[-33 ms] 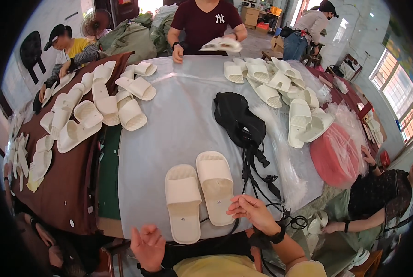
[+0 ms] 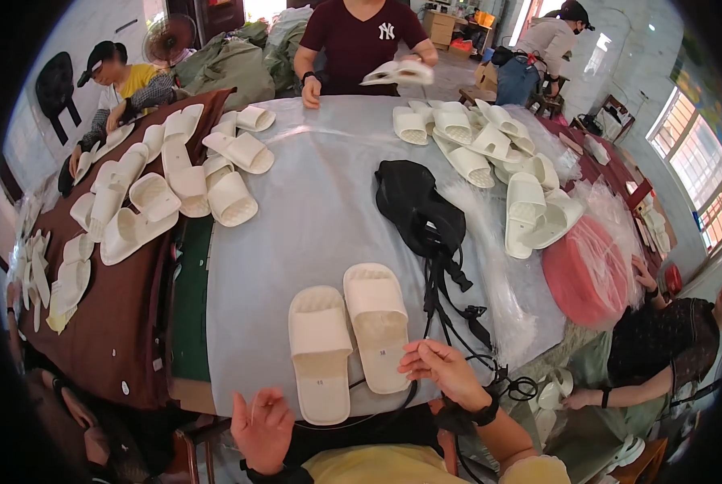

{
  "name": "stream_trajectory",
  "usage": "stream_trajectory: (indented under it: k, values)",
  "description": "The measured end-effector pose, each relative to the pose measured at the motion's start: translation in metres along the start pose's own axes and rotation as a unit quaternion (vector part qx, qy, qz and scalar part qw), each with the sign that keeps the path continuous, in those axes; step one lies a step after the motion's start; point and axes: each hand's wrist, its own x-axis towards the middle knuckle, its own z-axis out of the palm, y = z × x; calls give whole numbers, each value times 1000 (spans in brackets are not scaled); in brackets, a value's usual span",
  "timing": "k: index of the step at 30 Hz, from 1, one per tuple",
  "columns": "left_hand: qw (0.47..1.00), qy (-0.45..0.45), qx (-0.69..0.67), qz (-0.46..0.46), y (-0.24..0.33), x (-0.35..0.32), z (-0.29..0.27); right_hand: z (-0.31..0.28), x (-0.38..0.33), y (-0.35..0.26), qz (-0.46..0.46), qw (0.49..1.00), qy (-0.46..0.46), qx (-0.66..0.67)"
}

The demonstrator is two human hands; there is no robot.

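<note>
Two cream slippers lie side by side on the table's near edge, toes pointing away. The left slipper [image 2: 321, 355] sits a little nearer than the right slipper [image 2: 375, 323]. My left hand [image 2: 264, 429] hovers below and left of the left slipper, with fingers loosely spread and nothing in them. My right hand [image 2: 443, 373] is beside the heel of the right slipper, its fingertips at or just over the slipper's right edge. Its fingers are slightly bent and apart, and no held thing shows.
Cream slippers are heaped at the far right [image 2: 490, 141] and left [image 2: 232, 189]. A black bag [image 2: 417, 206] with straps lies right of centre, near clear plastic and a red round item [image 2: 584, 274]. Across the table a person [image 2: 357, 40] holds slippers; others work around.
The slippers in the hand of the person across the table have shifted slightly to the right. My left hand has moved up a little; my right hand stays nearly in place.
</note>
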Motion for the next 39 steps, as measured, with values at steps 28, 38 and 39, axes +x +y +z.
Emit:
stream_trajectory:
  k: [28, 38, 39]
  values:
    - [900, 8, 190, -392, -75, 30, 1, 23, 45, -89, -284, 664, 37, -691]
    - [958, 101, 54, -264, -108, 55, 29, 7, 130, -69, -259, 732, -73, -626]
    - [952, 110, 49, -282, -111, 60, 33, 9, 124, -68, -235, 736, -96, -627]
